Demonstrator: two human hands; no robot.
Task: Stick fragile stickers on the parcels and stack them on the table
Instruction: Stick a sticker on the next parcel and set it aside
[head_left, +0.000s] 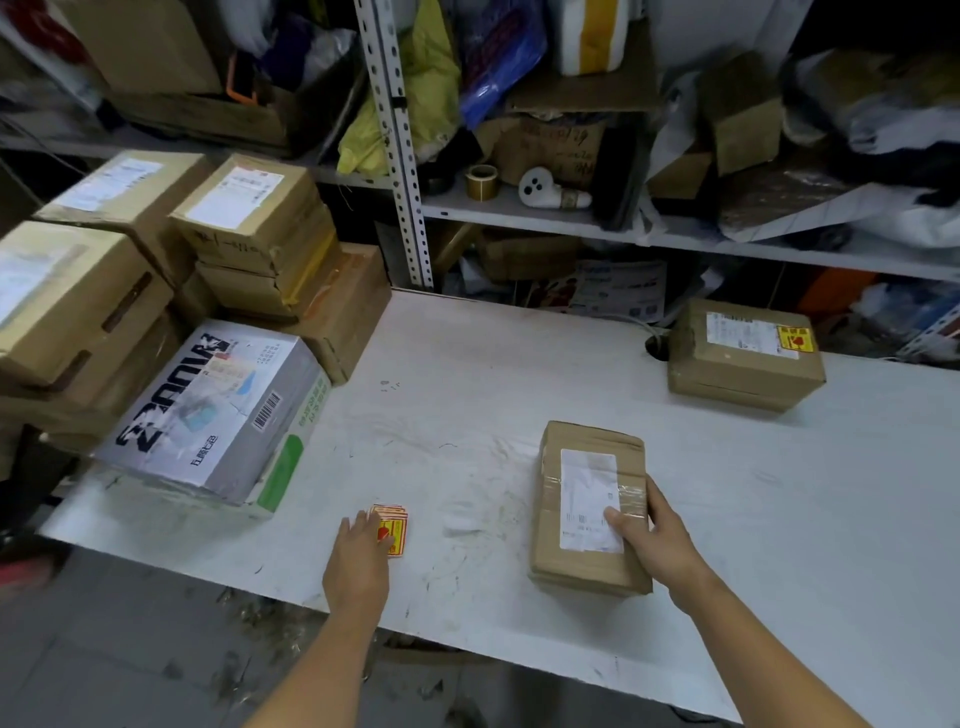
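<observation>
— Which step am I on?

— I think you are about to begin labelling the small parcel (549, 514). It lies flat on the white table (467, 374), near the front edge. It carries only a shipping label (587, 483); I see no red-and-yellow mark on it.

— And my hands?

— Your right hand (660, 545) grips that parcel at its near right corner, with the thumb pressed on the label and the fingers curled round the side. Your left hand (358, 564) holds nothing. Its fingers are nearly straight and the tips rest on the stack of stickers (397, 522), which lies on the table well to the left of the parcel.

— What does the next move need?

— You must separate one single sticker from the stack. This probably needs a fingertip pinch, because the sheets look thin and lie close together. Then place it on a free brown area, not across the barcode.

— How many things are there?

— There is one stack of stickers; I cannot count the sheets. Two parcels are on the open table: the one you hold and the far parcel (737, 364) at the back right, which already has its fragile sticker (795, 339). At the left stands a pile of boxes (244, 208), about seven, with a grey printed box (208, 410) in front. Some hide behind others, so this number is not sure.
</observation>
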